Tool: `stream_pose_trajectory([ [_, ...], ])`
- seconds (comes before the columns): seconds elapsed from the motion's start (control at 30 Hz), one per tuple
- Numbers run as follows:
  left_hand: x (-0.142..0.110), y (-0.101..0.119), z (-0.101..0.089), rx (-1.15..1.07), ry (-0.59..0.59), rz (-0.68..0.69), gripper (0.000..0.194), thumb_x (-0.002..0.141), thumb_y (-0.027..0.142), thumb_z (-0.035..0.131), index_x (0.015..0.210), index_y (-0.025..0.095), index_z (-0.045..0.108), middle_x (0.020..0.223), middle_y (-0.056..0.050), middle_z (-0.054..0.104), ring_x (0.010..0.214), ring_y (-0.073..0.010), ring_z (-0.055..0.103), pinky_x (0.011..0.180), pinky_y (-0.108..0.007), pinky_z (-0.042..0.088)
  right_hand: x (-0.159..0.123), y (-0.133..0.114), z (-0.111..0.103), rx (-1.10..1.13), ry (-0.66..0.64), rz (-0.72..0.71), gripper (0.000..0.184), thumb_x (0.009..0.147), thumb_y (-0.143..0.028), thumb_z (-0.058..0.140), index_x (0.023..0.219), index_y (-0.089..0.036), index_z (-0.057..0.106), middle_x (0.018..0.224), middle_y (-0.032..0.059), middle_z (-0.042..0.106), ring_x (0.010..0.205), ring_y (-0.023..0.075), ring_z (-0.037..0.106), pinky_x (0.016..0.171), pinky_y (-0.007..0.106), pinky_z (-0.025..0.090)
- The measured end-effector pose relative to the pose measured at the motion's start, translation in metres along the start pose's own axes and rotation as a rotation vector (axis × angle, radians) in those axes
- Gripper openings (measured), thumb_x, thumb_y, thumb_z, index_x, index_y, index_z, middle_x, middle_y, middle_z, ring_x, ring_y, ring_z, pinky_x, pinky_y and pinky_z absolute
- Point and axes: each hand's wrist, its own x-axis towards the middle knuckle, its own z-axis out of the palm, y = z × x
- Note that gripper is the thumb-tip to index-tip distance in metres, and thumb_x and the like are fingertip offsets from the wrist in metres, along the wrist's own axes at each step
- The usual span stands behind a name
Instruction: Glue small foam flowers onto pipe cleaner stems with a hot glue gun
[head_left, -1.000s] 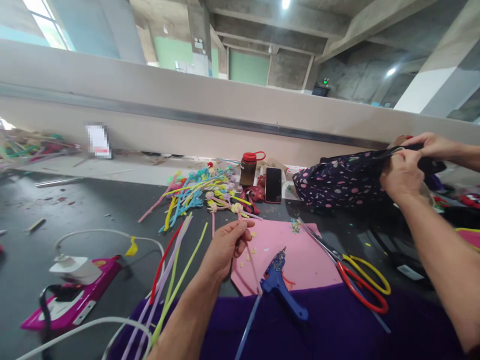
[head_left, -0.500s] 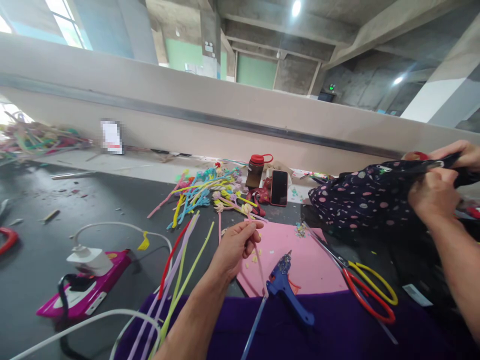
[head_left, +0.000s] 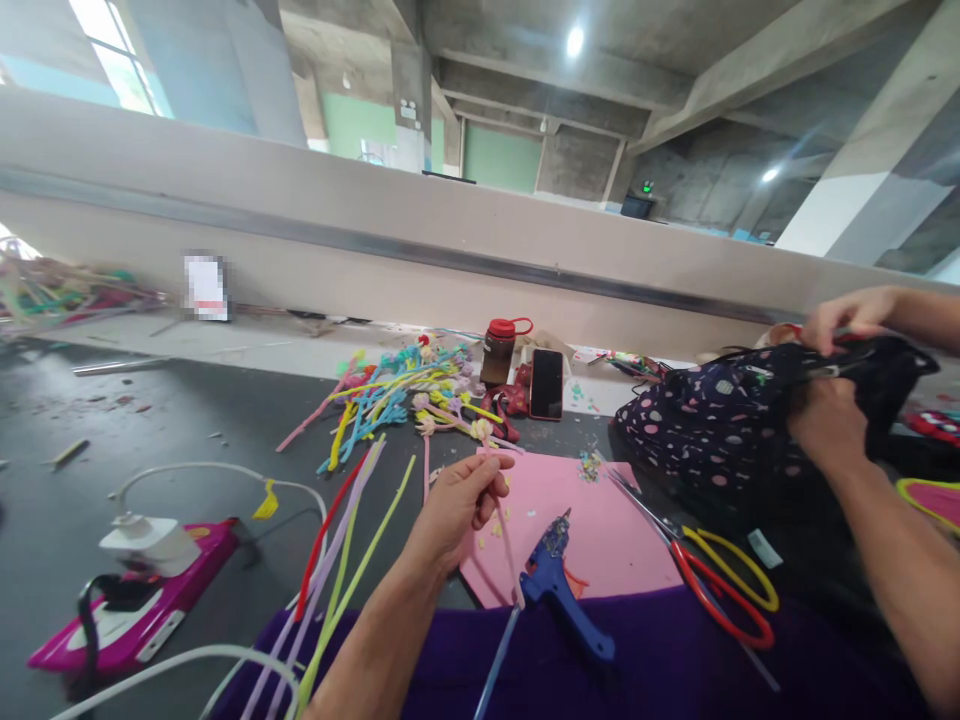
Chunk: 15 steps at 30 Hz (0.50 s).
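My left hand (head_left: 466, 500) is closed in a pinch on a thin pink pipe cleaner (head_left: 508, 545), which hangs over the pink foam sheet (head_left: 600, 545). Beside it lies a blue glue gun (head_left: 559, 590), with a pale translucent stick (head_left: 496, 660) near its rear. On the right, my right hand (head_left: 829, 425) reaches to the mouth of a dark patterned bag (head_left: 694, 415); its fingers are hidden there. Another person's hand (head_left: 851, 315) comes in from the right edge and touches the top of this bag. Scissors (head_left: 720, 590) with red and yellow handles lie below the bag.
Pipe-cleaner flowers (head_left: 390, 390) are heaped behind my left hand. Further back stand a red-lidded bottle (head_left: 499, 355) and a phone (head_left: 547, 385). Loose pipe cleaners (head_left: 356, 560) and a magenta power strip (head_left: 142, 600) with a white cable lie left. A low wall (head_left: 375, 215) runs behind.
The view has turned slightly right. My right hand has sunk lower into the bag's mouth, and the other person's hand has shifted left over it. My left hand keeps its pinch.
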Motion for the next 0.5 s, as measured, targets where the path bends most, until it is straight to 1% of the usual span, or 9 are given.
stream_pose_trajectory([
  [0.07,0.0,0.0,0.0,-0.007,0.0,-0.005,0.029,0.074,0.037,0.058,0.088,0.011,0.061,0.059,0.004,0.052,0.034,-0.0007,0.032,0.032,-0.016,0.017,-0.002,-0.001,0.006,-0.015,0.005,0.033,0.04,0.088,-0.036,0.029,0.107,-0.01,0.052,0.103,0.0186,0.048,0.074,0.0264,0.059,0.059,0.034,0.04],
  [0.13,-0.001,0.001,0.0,-0.012,0.002,-0.008,0.03,0.073,0.037,0.059,0.087,0.011,0.061,0.059,0.003,0.053,0.034,-0.0008,0.032,0.032,-0.016,0.017,-0.002,-0.001,0.009,-0.023,0.002,0.034,0.04,0.088,-0.038,0.03,0.102,-0.011,0.055,0.105,0.0184,0.048,0.074,0.0266,0.059,0.059,0.035,0.041],
  [0.27,-0.002,0.001,0.001,-0.013,0.002,0.002,0.03,0.072,0.038,0.059,0.086,0.012,0.061,0.059,0.003,0.053,0.034,-0.0011,0.033,0.033,-0.017,0.017,-0.003,0.0,0.008,-0.026,-0.007,0.0,0.036,0.086,-0.037,0.034,0.099,-0.013,0.057,0.106,0.0166,0.048,0.079,0.027,0.059,0.062,0.035,0.043],
  [0.37,-0.001,0.002,0.001,-0.013,-0.002,-0.001,0.03,0.071,0.038,0.059,0.086,0.012,0.061,0.058,0.003,0.053,0.034,-0.0014,0.033,0.032,-0.017,0.017,-0.006,-0.001,0.004,-0.014,0.017,-0.013,0.034,0.085,-0.037,0.035,0.098,-0.014,0.057,0.11,0.0154,0.047,0.086,0.0272,0.058,0.065,0.035,0.044],
  [0.5,-0.001,0.002,0.001,-0.015,0.0,-0.011,0.03,0.071,0.038,0.06,0.086,0.012,0.062,0.057,0.003,0.053,0.034,-0.0016,0.032,0.032,-0.017,0.017,-0.017,-0.002,-0.002,-0.002,0.086,0.039,0.033,0.084,-0.038,0.035,0.094,-0.017,0.057,0.116,0.0142,0.043,0.091,0.0291,0.057,0.064,0.037,0.045],
])
